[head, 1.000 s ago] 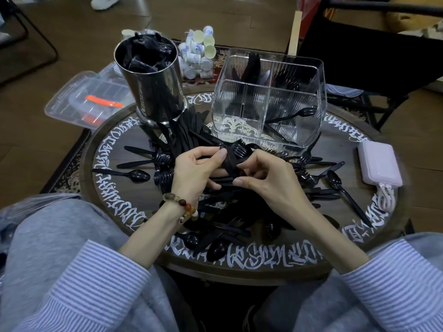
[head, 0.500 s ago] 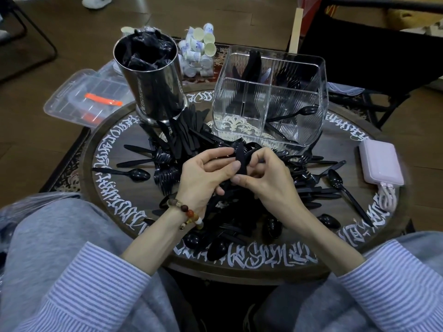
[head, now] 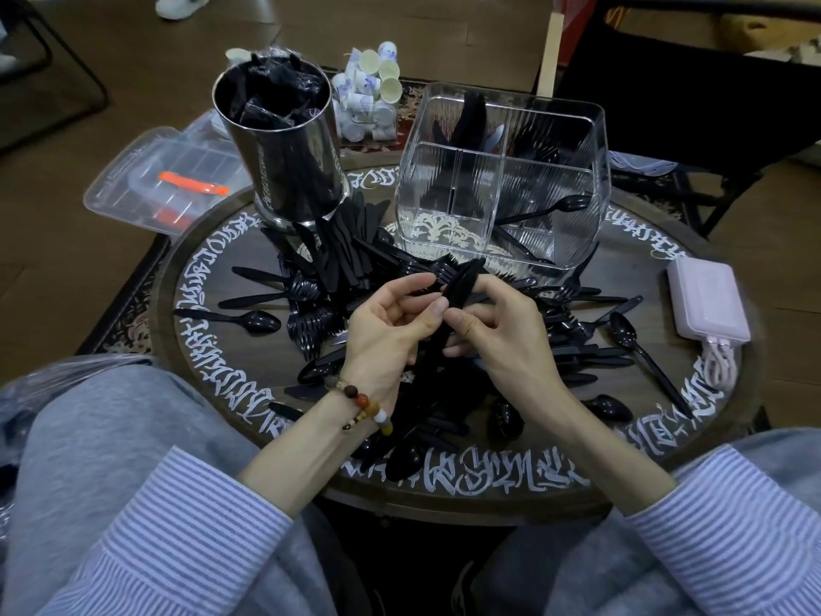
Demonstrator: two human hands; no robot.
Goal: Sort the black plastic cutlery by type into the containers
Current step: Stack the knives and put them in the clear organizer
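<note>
Both hands, left (head: 391,331) and right (head: 497,335), pinching one black knife (head: 460,282), over cutlery heap (head: 337,269), bare table rim (head: 644,277) right

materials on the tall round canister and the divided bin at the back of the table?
Canister: looks like polished metal, likely stainless steel; its mirror-like wall shows dark reflections and a bright rim. Divided bin: clear rigid plastic, probably acrylic; the table pattern and the cutlery inside show through its ribbed, glossy walls. Glass can't be ruled out by look alone.
</note>
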